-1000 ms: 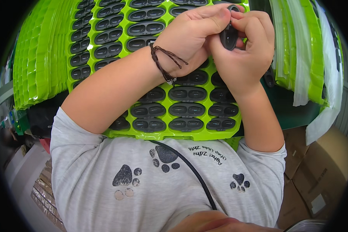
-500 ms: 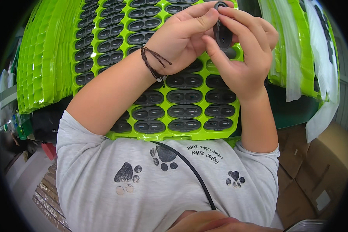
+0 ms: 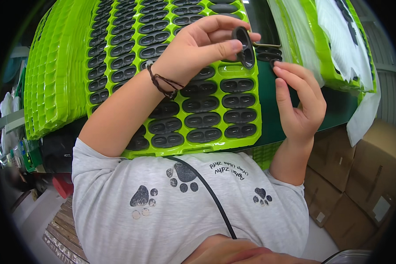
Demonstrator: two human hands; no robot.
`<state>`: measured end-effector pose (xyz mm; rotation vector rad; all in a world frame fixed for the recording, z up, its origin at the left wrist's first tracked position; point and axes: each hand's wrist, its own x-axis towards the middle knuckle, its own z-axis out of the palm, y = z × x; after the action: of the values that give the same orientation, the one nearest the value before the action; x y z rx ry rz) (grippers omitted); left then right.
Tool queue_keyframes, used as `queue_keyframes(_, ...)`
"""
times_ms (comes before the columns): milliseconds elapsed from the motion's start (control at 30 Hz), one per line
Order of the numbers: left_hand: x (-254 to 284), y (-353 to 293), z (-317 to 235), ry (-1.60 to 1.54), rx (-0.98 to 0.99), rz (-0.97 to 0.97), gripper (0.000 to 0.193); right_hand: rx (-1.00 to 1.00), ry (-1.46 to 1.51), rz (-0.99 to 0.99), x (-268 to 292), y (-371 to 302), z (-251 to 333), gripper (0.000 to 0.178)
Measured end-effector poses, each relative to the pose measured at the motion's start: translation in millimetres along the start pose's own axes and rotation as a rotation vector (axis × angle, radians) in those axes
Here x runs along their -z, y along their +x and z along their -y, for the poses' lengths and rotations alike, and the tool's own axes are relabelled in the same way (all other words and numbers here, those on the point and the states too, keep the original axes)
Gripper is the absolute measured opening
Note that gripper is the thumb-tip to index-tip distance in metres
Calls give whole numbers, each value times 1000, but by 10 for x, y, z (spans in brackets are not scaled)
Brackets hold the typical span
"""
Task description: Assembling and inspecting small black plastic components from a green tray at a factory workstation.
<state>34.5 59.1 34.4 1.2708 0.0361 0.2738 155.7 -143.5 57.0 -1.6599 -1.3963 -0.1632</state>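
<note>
Shell [image 3: 248,55], dark and oval, is held above the right side of the green tray [image 3: 207,146], its long axis running far to near, the far end leaning left and the hollow face turned rightward. I see the left grip [image 3: 198,49] pinching it between thumb and fingers. Across to the right, the right grip [image 3: 301,99] is narrow beside dark pieces [image 3: 268,53] on the dark green surface [image 3: 273,110]; I can't tell whether it holds one. Farther out, green tray stacks [image 3: 53,75] flank both sides.
</note>
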Motion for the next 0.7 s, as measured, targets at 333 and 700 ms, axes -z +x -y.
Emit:
queue_keyframes(333, -92, -97, -16, 1210, -154, 153, 29, -289, -388, -26, -143, -663, -351, 16)
queue_keyframes(700, 22, -55, 171, 1395, -352, 15, 19, -411, -373, -81, -182, -645, -361, 20)
